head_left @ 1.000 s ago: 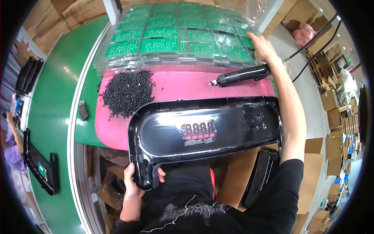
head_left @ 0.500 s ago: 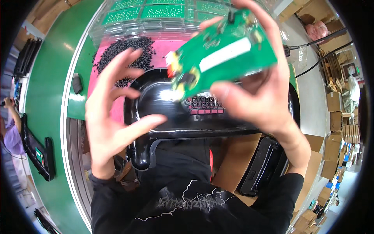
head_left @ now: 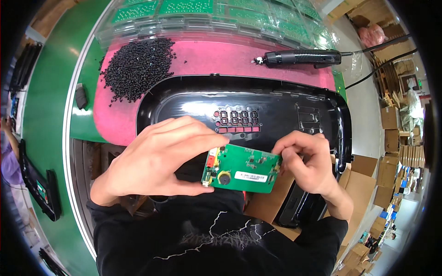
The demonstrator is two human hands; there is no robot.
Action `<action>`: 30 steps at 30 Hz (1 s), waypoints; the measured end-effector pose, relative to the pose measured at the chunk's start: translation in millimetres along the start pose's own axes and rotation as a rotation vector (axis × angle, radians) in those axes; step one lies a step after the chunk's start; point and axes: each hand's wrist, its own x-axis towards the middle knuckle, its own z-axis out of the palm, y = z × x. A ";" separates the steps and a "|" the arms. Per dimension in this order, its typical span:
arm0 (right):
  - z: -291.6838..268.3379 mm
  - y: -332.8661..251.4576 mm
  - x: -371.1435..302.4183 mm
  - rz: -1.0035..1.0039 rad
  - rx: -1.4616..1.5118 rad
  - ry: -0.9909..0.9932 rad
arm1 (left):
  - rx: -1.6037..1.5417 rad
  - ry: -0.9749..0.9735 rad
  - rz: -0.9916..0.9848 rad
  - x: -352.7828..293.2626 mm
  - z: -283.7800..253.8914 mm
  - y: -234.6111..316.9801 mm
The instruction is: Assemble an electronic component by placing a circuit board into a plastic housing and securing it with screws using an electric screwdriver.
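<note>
A small green circuit board (head_left: 241,169) with a white label, a round black part and red and yellow connectors is held flat between both hands, close to my chest. My left hand (head_left: 161,158) grips its left edge between thumb and fingers. My right hand (head_left: 306,161) pinches its right edge. Just beyond the board lies a large glossy black plastic panel (head_left: 193,103) with a four-digit display window, resting on a pink mat (head_left: 212,57).
A heap of small black screws (head_left: 136,69) lies on the mat's left. An electric screwdriver (head_left: 299,57) with a cable rests at the mat's far right. Clear trays of green boards (head_left: 207,14) stand behind. Cardboard boxes (head_left: 391,138) stack at right; a person's arm (head_left: 7,138) at far left.
The right hand came back from the trays with a green board, held it high, then both hands lowered it toward my chest. The left hand let go of the black panel.
</note>
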 end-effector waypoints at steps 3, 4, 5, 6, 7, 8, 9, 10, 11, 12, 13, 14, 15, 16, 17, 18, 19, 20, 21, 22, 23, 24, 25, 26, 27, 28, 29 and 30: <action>-7.9 4.7 0.0 0.066 0.107 -0.113 | -0.006 0.002 -0.014 -1.3 -2.0 -10.6; -9.1 10.1 4.7 -0.056 0.052 -0.127 | -0.005 0.013 -0.023 0.7 -3.4 -13.9; -10.3 15.2 8.1 -0.179 -0.004 -0.141 | -0.006 0.036 -0.034 3.5 -3.7 -17.0; -11.8 18.9 9.0 -0.148 -0.060 -0.125 | -0.002 0.057 -0.048 4.9 -2.8 -22.2; -10.9 23.6 15.0 -0.204 -0.144 -0.085 | 0.024 0.049 -0.056 8.1 -4.6 -26.2; -10.4 26.2 22.6 -0.259 -0.227 -0.044 | 0.050 0.041 -0.064 11.5 -6.5 -30.0; -11.5 24.5 29.7 -0.289 -0.342 -0.026 | 0.180 0.045 -0.070 14.8 -7.4 -32.3; -12.7 25.8 34.9 -0.320 -0.443 0.033 | 0.245 0.028 -0.107 19.9 -9.3 -33.7; -13.5 31.7 44.9 -0.377 -0.438 0.049 | 0.277 0.021 -0.143 23.0 -8.8 -35.6; -13.8 38.4 54.2 -0.433 -0.432 0.065 | 0.308 0.014 -0.179 25.0 -7.8 -37.6; -14.4 42.5 59.7 -0.491 -0.437 0.081 | 0.304 0.013 -0.176 26.2 -6.4 -40.1; -14.3 43.6 60.5 -0.486 -0.439 0.083 | 0.329 0.007 -0.176 27.0 -4.7 -43.1; -14.5 44.4 61.2 -0.475 -0.453 0.078 | 0.353 0.001 -0.175 28.1 -3.7 -45.4; -12.8 46.8 62.9 -0.467 -0.461 0.067 | 0.349 -0.004 -0.182 27.1 -3.3 -46.0; -11.4 46.6 63.3 -0.447 -0.450 0.070 | 0.354 -0.010 -0.207 26.1 -3.7 -45.4; -10.6 46.7 64.9 -0.441 -0.443 0.065 | 0.358 -0.017 -0.232 25.7 -4.0 -44.6; -10.8 45.5 65.6 -0.425 -0.436 0.077 | 0.366 -0.017 -0.236 28.1 -4.1 -44.0; -11.3 44.8 66.0 -0.409 -0.428 0.089 | 0.361 -0.023 -0.236 29.2 -4.4 -44.3; -11.9 44.5 65.8 -0.403 -0.426 0.090 | 0.363 -0.022 -0.231 30.1 -4.6 -44.6; -12.0 44.7 65.8 -0.404 -0.443 0.087 | 0.367 -0.021 -0.231 30.1 -4.5 -44.6; -12.1 44.6 65.7 -0.407 -0.460 0.084 | 0.363 -0.024 -0.235 30.5 -3.9 -43.9; -12.5 43.8 65.3 -0.404 -0.458 0.081 | 0.377 -0.026 -0.234 31.2 -2.9 -42.7; -12.9 42.6 65.5 -0.403 -0.482 0.078 | 0.393 -0.026 -0.233 31.8 -3.0 -42.4; -12.8 42.1 65.8 -0.403 -0.506 0.076 | 0.393 -0.027 -0.235 31.9 -3.4 -42.8; -12.0 42.8 66.1 -0.403 -0.505 0.074 | 0.391 -0.026 -0.230 31.9 -3.7 -43.2; -12.4 42.7 66.1 -0.406 -0.504 0.075 | 0.389 -0.022 -0.223 32.6 -4.3 -42.6; -12.8 42.3 66.2 -0.410 -0.503 0.077 | 0.390 -0.018 -0.224 32.6 -5.3 -41.6; -12.6 41.3 66.4 -0.412 -0.506 0.075 | 0.399 -0.022 -0.231 31.8 -6.6 -40.2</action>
